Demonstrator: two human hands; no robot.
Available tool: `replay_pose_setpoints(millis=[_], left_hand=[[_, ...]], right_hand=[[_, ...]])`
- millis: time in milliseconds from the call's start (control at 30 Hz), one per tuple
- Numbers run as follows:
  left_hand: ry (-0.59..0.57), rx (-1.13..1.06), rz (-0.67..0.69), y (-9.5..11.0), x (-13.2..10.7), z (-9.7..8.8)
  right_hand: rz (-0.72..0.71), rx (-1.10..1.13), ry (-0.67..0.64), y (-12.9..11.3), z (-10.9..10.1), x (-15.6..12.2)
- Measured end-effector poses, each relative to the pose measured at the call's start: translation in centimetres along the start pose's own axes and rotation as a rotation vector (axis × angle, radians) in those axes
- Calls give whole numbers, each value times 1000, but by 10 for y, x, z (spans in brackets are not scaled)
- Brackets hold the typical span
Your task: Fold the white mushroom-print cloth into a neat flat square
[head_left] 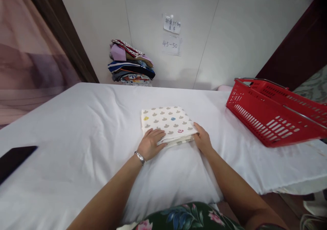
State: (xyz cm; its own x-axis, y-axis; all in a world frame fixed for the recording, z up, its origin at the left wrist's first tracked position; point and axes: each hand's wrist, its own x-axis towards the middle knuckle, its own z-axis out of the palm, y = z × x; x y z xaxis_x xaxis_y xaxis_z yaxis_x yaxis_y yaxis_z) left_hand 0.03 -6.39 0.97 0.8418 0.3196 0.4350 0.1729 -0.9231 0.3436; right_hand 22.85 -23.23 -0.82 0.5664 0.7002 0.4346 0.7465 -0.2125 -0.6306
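Note:
A folded white cloth (166,121) with grey, yellow, blue and red mushroom-like prints lies in front of me, its layers showing along the near edge. My left hand (151,144) grips its near left part, fingers on top and thumb at the lower layers. At the near right corner, my right hand (203,137) holds the cloth's edge between thumb and fingers. Some fingertips are hidden by the cloth.
The cloth lies on a table with a white cover (84,128). A red plastic basket (270,114) stands at the right. Folded fabrics (131,65) are stacked by the wall. A flat black object (16,158) lies at the left edge.

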Motion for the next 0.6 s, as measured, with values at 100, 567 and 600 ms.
replay_pose_setpoints(millis=[100, 567, 600], left_hand=[[4, -8, 5, -1, 0, 1], [15, -32, 14, -2, 0, -1], [12, -30, 18, -3, 0, -1]], right_hand=[[0, -60, -42, -1, -1, -1], [-138, -286, -23, 4, -4, 4], [-142, -291, -39, 4, -4, 4]])
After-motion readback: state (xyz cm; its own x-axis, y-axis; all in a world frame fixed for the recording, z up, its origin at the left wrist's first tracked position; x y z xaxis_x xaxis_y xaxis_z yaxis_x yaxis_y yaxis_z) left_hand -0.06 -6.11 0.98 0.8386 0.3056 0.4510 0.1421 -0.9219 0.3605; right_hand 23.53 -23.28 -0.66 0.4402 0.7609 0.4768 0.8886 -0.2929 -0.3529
